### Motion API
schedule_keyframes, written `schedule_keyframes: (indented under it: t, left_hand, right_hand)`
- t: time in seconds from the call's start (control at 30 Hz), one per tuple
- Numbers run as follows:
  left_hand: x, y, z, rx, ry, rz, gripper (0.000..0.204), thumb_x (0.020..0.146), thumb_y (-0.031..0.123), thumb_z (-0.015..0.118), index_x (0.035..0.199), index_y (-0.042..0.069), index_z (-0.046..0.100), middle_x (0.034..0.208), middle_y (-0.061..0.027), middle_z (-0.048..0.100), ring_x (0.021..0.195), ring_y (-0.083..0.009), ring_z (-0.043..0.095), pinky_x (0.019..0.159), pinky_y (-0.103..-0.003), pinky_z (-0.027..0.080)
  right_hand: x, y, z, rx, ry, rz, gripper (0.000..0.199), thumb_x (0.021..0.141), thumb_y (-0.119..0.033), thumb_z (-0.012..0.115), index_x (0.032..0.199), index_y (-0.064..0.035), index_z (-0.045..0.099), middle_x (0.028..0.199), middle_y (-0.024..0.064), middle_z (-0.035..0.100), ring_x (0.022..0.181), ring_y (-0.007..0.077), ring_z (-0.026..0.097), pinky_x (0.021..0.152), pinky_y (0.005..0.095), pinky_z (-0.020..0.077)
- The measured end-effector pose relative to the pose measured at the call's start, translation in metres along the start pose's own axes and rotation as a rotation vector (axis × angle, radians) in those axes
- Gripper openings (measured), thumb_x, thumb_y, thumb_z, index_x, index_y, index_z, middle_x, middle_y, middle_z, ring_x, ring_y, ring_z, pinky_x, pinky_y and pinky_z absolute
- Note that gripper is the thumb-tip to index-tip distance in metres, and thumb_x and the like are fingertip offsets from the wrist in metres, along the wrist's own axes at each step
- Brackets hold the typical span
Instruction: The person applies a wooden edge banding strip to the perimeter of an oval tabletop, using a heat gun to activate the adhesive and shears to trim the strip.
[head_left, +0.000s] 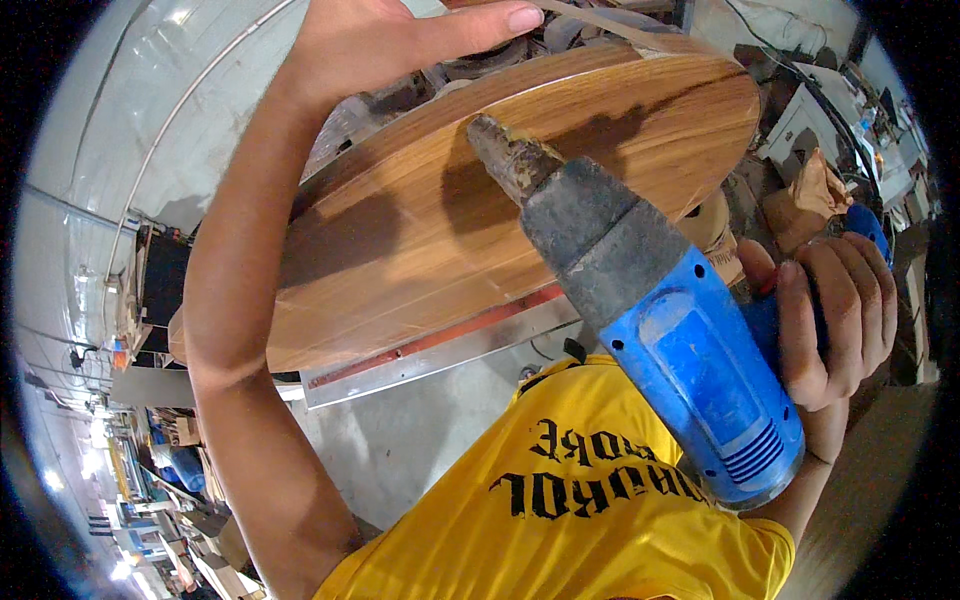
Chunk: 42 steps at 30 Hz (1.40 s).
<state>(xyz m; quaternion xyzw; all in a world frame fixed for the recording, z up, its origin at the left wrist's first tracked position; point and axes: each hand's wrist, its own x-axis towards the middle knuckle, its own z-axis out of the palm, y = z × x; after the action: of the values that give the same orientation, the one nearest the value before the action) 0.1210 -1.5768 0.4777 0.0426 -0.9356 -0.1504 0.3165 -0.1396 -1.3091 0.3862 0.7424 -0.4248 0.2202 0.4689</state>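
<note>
A blue heat gun (700, 370) with a dark, worn nozzle fills the middle right, tilted toward the upper left. My right hand (835, 320) is wrapped round its handle. Below the nozzle lies a long wood-grain board (380, 310) with rounded ends. At the top, my left hand (400, 40) reaches over the board's far side with its thumb stretched along a thin brown edge-banding strip (605, 27). The strip runs from the thumb to the board's far edge, apparently held there. The other fingers of that hand are cut off by the picture's top.
A metal bar (440, 362) with a reddish face runs under the board's near edge. Crumpled brown paper (815, 190) and clutter lie at the right. Dark piled material shows behind the board. Shelves and goods (180, 470) stand at the lower left.
</note>
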Motion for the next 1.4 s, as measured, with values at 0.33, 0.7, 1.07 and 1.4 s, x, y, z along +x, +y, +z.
schedule_keyframes:
  t: [0.33,0.7,1.07,1.4]
  left_hand:
    - [-0.002,-0.001,0.000,0.028,0.023,0.005,0.021,0.083,0.011,0.083,0.101,0.002,0.078,0.091,-0.0094,0.077,0.084,-0.0133,0.069,0.077,-0.029,0.053]
    - [0.001,-0.007,0.001,-0.062,0.002,0.016,0.024,0.083,0.012,0.083,0.103,0.002,0.077,0.091,-0.0104,0.077,0.081,-0.0143,0.070,0.075,-0.030,0.055]
    - [0.001,0.004,0.001,-0.025,-0.003,-0.038,0.024,0.082,0.012,0.084,0.102,0.001,0.077,0.090,-0.0103,0.077,0.081,-0.0152,0.070,0.076,-0.031,0.055]
    - [-0.004,-0.002,0.004,-0.008,0.019,-0.040,0.024,0.081,0.011,0.085,0.102,0.002,0.077,0.090,-0.0101,0.077,0.082,-0.0149,0.070,0.077,-0.030,0.055]
  right_hand:
    - [0.005,-0.004,0.003,0.025,0.002,-0.028,0.046,0.075,-0.015,0.090,0.107,-0.0073,0.059,0.093,0.0117,0.068,0.084,0.0286,0.069,0.075,0.0439,0.0607]
    - [0.005,-0.005,-0.010,0.021,-0.057,-0.069,0.043,0.076,-0.008,0.089,0.108,-0.0030,0.061,0.097,0.0143,0.068,0.086,0.0293,0.069,0.080,0.0452,0.0607]
    - [-0.002,-0.002,-0.012,-0.011,-0.036,-0.009,0.041,0.075,-0.008,0.090,0.106,-0.0029,0.062,0.094,0.0143,0.068,0.085,0.0299,0.069,0.079,0.0453,0.0606]
    - [-0.012,0.001,-0.009,-0.041,-0.001,0.031,0.044,0.074,-0.007,0.091,0.107,-0.0042,0.062,0.094,0.0140,0.069,0.085,0.0307,0.069,0.079,0.0444,0.0599]
